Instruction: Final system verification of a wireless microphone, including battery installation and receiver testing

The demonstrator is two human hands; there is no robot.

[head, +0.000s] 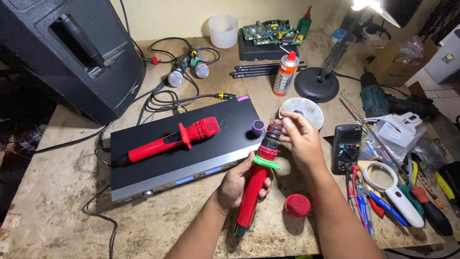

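Left hand (239, 184) is gripping the red microphone (253, 192) body; right hand (299, 139) is pinching its exposed capsule (272, 135). Red grille (297, 205) is already lying off, near right on the table (57, 201); capsule is still seated.

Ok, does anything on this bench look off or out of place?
Yes: the red microphone in the left hand has no grille. Its red mesh grille lies loose on the table, and the right hand touches the bare capsule. Nothing looks spilled.

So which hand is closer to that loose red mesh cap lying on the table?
Left. The left hand grips the red mic just left of the cap; the right hand is higher up, at the mic's bare head.
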